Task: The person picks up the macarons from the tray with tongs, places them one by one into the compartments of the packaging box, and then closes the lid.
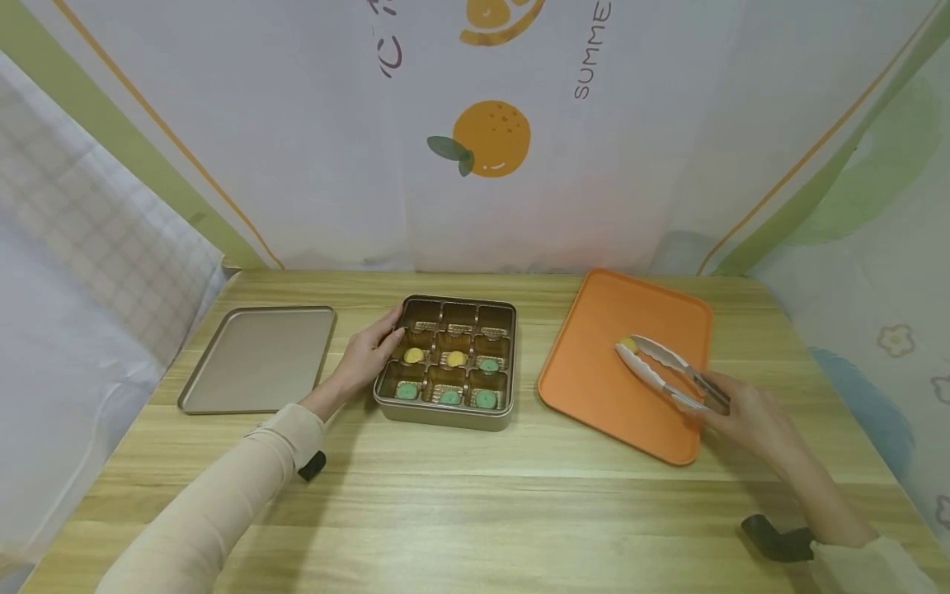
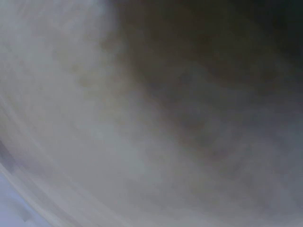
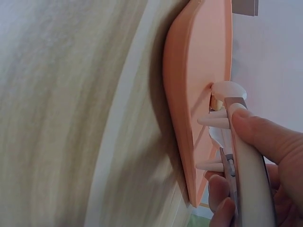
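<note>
Gripping round-tipped tongs (image 1: 663, 352), right hand (image 1: 753, 417), left hand (image 1: 364, 357) touching square tin (image 1: 444, 415) (grip unclear)

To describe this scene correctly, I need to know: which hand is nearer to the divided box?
Left. The left hand touches the left edge of the box; the right hand is farther off, at the right edge of the orange tray, holding tongs.

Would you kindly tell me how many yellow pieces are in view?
3: a left piece and a central piece in the middle row of the box, and a third piece between the tips of the tongs. None looks hidden.
</note>
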`<control>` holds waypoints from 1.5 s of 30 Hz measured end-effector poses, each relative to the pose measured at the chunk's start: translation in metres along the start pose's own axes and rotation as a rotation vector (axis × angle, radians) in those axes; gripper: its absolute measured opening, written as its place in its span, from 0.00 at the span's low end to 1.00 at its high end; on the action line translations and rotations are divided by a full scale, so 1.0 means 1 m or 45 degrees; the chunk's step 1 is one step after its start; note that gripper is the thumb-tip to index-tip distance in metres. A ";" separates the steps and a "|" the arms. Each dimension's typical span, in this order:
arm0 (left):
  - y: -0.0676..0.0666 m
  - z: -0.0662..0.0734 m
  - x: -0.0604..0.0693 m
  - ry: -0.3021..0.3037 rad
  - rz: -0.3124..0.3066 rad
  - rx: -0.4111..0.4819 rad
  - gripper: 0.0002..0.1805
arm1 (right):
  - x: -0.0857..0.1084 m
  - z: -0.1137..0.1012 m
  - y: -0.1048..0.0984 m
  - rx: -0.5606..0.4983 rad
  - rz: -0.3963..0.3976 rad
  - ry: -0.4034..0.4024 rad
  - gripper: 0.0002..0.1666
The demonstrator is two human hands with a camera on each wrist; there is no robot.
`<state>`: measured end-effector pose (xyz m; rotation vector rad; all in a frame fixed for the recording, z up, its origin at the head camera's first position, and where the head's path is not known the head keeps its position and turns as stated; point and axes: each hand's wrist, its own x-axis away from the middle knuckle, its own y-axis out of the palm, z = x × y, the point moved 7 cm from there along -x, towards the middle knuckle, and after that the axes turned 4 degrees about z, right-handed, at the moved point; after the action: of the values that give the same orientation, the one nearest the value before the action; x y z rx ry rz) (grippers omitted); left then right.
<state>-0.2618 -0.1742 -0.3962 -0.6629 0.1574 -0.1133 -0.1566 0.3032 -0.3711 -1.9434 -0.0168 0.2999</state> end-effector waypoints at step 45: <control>0.001 0.001 -0.001 0.093 -0.010 -0.011 0.28 | -0.073 -0.113 0.010 -0.115 -0.036 -0.199 0.30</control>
<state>-0.2621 -0.1727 -0.3958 -0.6680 0.2253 -0.1447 -0.2044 0.1849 -0.3258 -2.0031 -0.1627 0.4386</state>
